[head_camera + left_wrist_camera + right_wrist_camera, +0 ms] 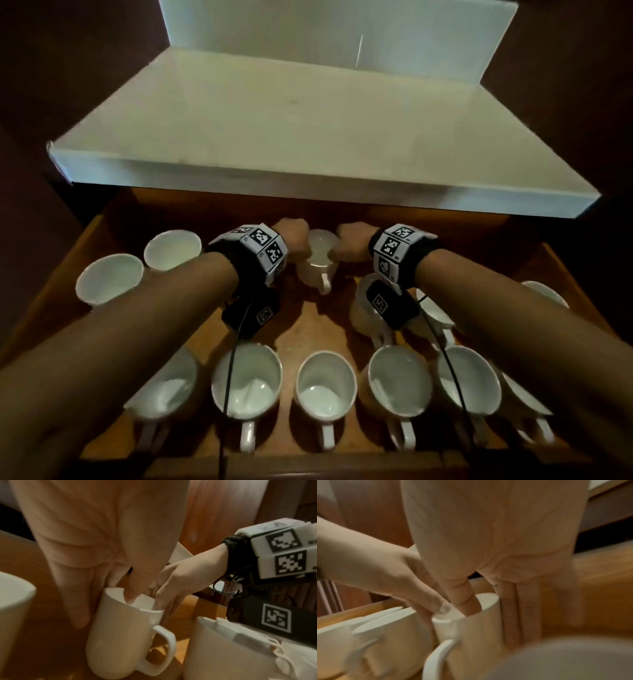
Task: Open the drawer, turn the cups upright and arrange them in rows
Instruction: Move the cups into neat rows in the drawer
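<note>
The wooden drawer (308, 322) stands pulled out, with white handled cups in it. Both hands hold one upright cup (318, 263) in the middle of the back row, its handle facing me. My left hand (294, 240) pinches the left side of the rim: in the left wrist view its thumb dips inside the cup (123, 635) and its fingers (80, 615) lie down the outer wall. My right hand (352, 240) pinches the right side of the cup (479, 635) the same way, thumb inside and fingers (518, 622) outside.
Several upright cups line the front row (325, 387), handles toward me. Two more upright cups (109, 279) stand at the back left. Under my right wrist sit other cups (435, 308), partly hidden. A white countertop (308, 137) overhangs the drawer's back.
</note>
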`<action>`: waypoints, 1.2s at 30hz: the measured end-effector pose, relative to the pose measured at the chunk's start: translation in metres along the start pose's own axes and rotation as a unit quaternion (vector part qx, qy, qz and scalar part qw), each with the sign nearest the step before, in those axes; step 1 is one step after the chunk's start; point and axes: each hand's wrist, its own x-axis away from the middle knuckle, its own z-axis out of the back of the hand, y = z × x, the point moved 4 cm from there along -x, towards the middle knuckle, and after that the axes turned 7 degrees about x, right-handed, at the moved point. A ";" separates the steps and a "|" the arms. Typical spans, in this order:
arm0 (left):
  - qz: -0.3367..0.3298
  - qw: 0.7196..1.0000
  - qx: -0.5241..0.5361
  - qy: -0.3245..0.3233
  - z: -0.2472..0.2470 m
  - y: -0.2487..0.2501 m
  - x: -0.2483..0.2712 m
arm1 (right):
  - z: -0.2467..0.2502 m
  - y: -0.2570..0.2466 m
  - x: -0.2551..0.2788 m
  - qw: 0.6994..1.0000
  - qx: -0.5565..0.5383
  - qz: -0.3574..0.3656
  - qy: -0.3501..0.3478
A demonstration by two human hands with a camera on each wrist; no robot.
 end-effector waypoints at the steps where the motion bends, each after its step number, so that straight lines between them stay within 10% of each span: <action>1: -0.008 1.000 -0.003 0.002 -0.001 -0.002 0.000 | -0.003 0.000 0.001 1.000 0.001 0.000 -0.001; 36: -0.026 0.999 0.006 -0.022 -0.021 0.007 0.028 | -0.036 0.019 0.044 0.996 0.029 0.056 -0.062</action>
